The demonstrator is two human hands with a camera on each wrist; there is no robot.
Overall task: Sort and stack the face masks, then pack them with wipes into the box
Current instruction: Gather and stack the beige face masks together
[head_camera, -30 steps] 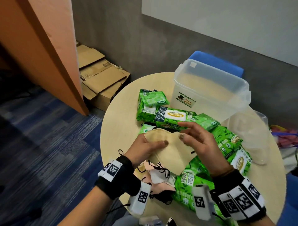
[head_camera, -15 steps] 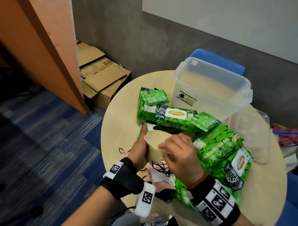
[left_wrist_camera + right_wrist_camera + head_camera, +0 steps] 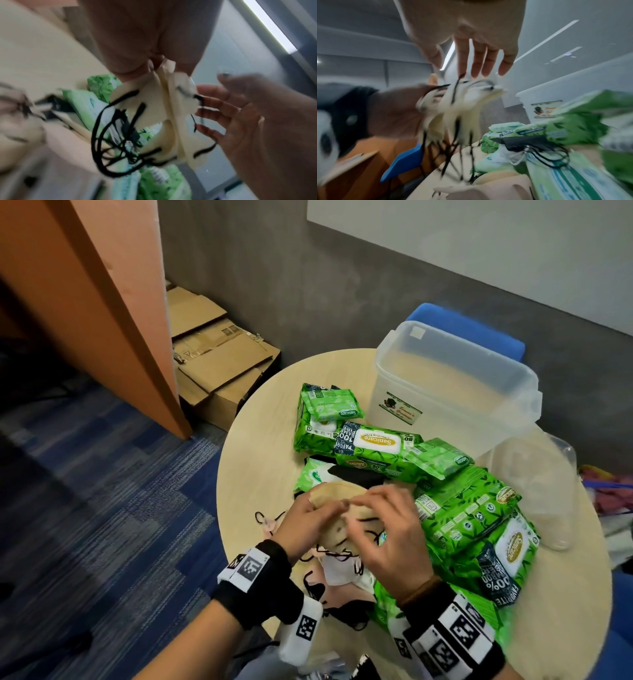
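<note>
My left hand (image 3: 317,510) grips a small stack of beige face masks (image 3: 334,496) with black ear loops, held just above the round table (image 3: 260,460). My right hand (image 3: 364,503) lies over the stack, fingers straight and touching its top edge. In the left wrist view the left hand (image 3: 147,65) pinches the beige masks (image 3: 171,108) and the right hand (image 3: 240,115) is spread beside them. White (image 3: 342,573), pink (image 3: 346,594) and black (image 3: 352,474) masks lie loose on the table. Several green wipes packs (image 3: 370,443) lie around. The clear plastic box (image 3: 455,392) stands at the back.
A clear lid (image 3: 541,491) lies right of the box. More wipes packs (image 3: 469,508) are heaped at my right wrist. A blue chair (image 3: 472,326) stands behind the table. Flattened cardboard boxes (image 3: 219,364) and an orange panel (image 3: 85,285) are on the left.
The beige mask, held spread between both hands a second ago, is now gathered in the left hand. The right hand came over it and now touches its top edge.
</note>
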